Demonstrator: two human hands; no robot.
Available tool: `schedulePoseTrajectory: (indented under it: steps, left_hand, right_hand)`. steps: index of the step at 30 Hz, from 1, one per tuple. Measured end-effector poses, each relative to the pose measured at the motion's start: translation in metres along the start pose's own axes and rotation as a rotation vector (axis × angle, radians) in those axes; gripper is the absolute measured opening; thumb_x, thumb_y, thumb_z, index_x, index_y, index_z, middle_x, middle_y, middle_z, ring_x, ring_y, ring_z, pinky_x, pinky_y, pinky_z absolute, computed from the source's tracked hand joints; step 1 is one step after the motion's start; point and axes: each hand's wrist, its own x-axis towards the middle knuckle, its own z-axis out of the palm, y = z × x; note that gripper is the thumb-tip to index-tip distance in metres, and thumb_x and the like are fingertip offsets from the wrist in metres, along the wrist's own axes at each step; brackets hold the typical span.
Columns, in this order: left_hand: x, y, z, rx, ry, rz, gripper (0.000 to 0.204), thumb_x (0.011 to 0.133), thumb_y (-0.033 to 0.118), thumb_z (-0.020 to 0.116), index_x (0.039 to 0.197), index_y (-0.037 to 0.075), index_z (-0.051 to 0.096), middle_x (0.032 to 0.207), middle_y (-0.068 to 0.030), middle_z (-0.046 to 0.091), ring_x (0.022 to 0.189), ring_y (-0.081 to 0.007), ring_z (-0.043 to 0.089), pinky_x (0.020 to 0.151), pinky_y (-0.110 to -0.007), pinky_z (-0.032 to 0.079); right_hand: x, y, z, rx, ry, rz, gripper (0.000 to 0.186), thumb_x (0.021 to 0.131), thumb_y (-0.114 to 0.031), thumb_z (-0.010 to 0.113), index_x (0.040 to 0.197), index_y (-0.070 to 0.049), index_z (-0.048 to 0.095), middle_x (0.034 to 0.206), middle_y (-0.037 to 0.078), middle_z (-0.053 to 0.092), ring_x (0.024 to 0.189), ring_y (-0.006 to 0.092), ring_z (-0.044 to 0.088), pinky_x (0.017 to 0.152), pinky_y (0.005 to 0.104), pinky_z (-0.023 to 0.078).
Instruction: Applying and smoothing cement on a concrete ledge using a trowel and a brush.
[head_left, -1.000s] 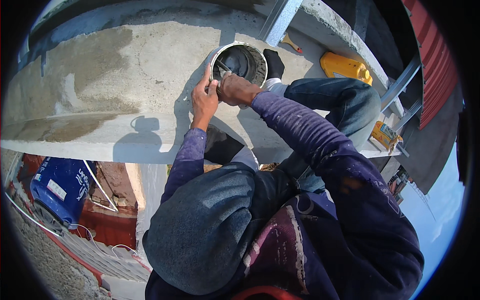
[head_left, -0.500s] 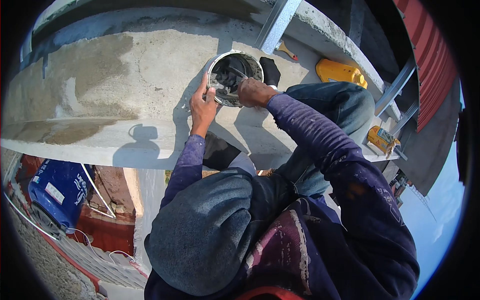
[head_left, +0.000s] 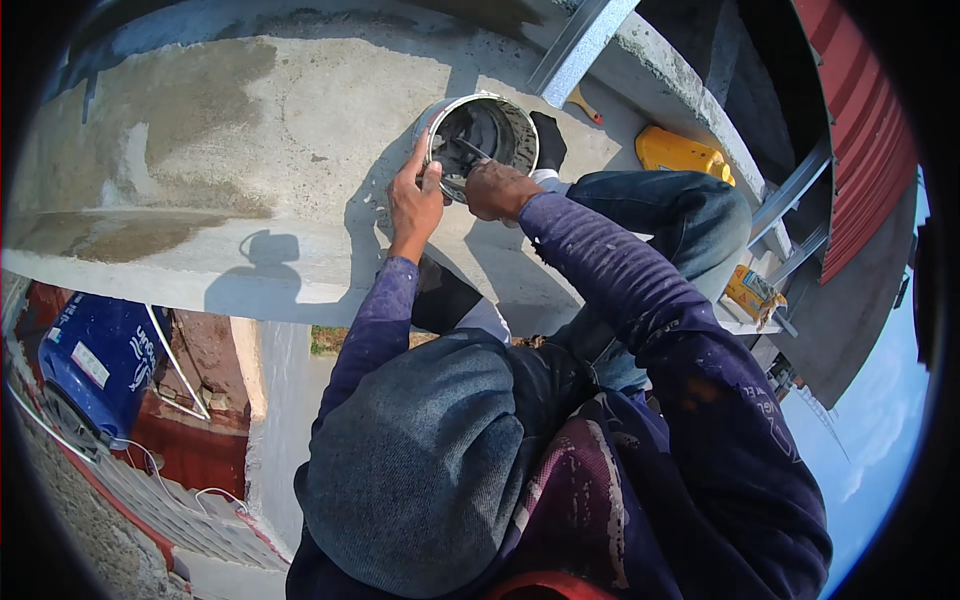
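A round bucket (head_left: 428,122) with a pale rim stands tilted on the concrete ledge, holding wet grey paste (head_left: 450,156). My left hand (head_left: 416,208) grips its near left rim, thumb at the edge and fingers along the outer wall. Closed over the near right rim, my right hand (head_left: 499,191) holds a tool with a narrow metal blade (head_left: 470,149). The blade reaches down into the paste; the handle is hidden in my fist. Just right of the bucket is my foot in a black sock (head_left: 548,140).
Beyond the bucket lie a paintbrush (head_left: 585,106) and a yellow jug (head_left: 680,153), beside a metal stud (head_left: 583,48). A yellow packet (head_left: 752,293) rests by the ledge's right end. Below the ledge (head_left: 330,185) on the left is a blue tank (head_left: 105,355). Red corrugated sheeting (head_left: 865,120) rises at right.
The bucket's tilt has changed slightly, showing more of its ridged right inner wall. My right hand has shifted the blade within the paste; my left hand keeps its grip. The whole view has moved a little.
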Motion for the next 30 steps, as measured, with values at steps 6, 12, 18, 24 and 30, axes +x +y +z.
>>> schedulePoseTrajectory:
  steps: [6, 12, 18, 24, 30]
  left_hand:
    - [0.0, -0.002, -0.001, -0.084, -0.041, -0.144, 0.054, 0.097, 0.018, 0.06, 0.15, 0.016, 0.053, 0.131, -0.0249, 0.066, 0.109, -0.039, 0.068, 0.098, -0.045, 0.052]
    - [0.002, -0.005, -0.001, -0.034, -0.025, -0.063, 0.054, 0.098, 0.017, 0.06, 0.151, 0.017, 0.052, 0.129, -0.0252, 0.067, 0.11, -0.0386, 0.068, 0.096, -0.044, 0.052]
    - [0.003, 0.001, -0.003, -0.061, -0.039, -0.091, 0.053, 0.099, 0.019, 0.06, 0.152, 0.017, 0.052, 0.125, -0.0251, 0.068, 0.106, -0.0376, 0.07, 0.093, -0.043, 0.053]
    - [0.001, 0.011, -0.005, -0.258, -0.117, -0.375, 0.052, 0.1, 0.019, 0.06, 0.151, 0.018, 0.052, 0.125, -0.0251, 0.068, 0.106, -0.0388, 0.07, 0.096, -0.045, 0.053]
    - [0.002, 0.002, -0.002, 0.007, -0.034, -0.04, 0.052, 0.099, 0.013, 0.06, 0.15, 0.016, 0.053, 0.132, -0.0242, 0.066, 0.119, -0.0409, 0.065, 0.101, -0.045, 0.051]
  right_hand:
    - [-0.008, 0.008, -0.004, -0.043, 0.273, 0.039, 0.034, 0.099, -0.015, 0.04, 0.1, 0.013, 0.06, 0.085, 0.033, 0.068, 0.081, 0.0466, 0.07, 0.074, 0.0505, 0.056]
    - [-0.028, 0.001, -0.023, 0.038, -0.066, 0.101, 0.04, 0.099, -0.029, 0.058, 0.108, 0.008, 0.067, 0.095, 0.027, 0.072, 0.089, 0.0372, 0.074, 0.081, 0.0463, 0.059]
    - [-0.018, 0.019, -0.014, -0.11, 0.038, 0.097, 0.024, 0.091, -0.01, 0.054, 0.095, 0.008, 0.07, 0.088, 0.022, 0.074, 0.08, 0.0338, 0.075, 0.072, 0.0446, 0.06]
    - [-0.007, 0.032, 0.021, -0.455, 0.359, -0.207, 0.019, 0.086, -0.011, 0.059, 0.087, 0.005, 0.07, 0.078, 0.022, 0.071, 0.07, 0.0328, 0.073, 0.06, 0.046, 0.058]
    - [-0.004, 0.022, -0.001, -0.411, 0.408, -0.026, 0.024, 0.088, -0.016, 0.058, 0.088, 0.002, 0.074, 0.086, 0.022, 0.074, 0.077, 0.0319, 0.075, 0.069, 0.042, 0.06]
